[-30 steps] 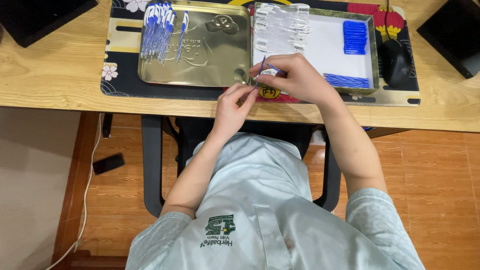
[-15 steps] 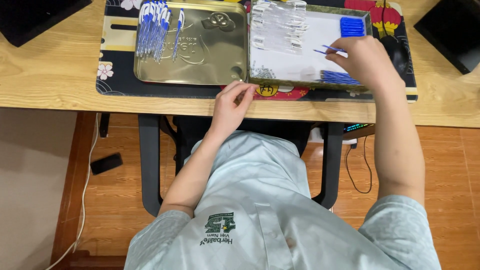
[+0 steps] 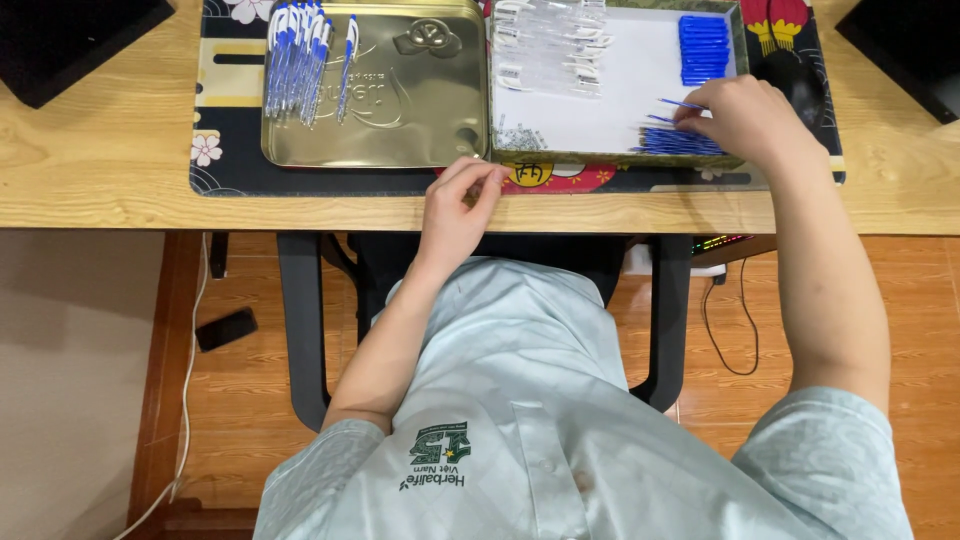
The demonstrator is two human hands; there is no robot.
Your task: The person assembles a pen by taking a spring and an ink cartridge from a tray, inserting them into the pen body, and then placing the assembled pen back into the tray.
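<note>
Right hand touches thin blue refills, loosely heaped.

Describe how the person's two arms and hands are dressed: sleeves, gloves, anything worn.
Both arms are bare from above the elbow down. The left hand and right hand wear no gloves, and no watch or ring shows. Short sleeves of a pale grey-green shirt with a faint pattern cover the upper arms.

Right hand fingers' grip hidden
</note>
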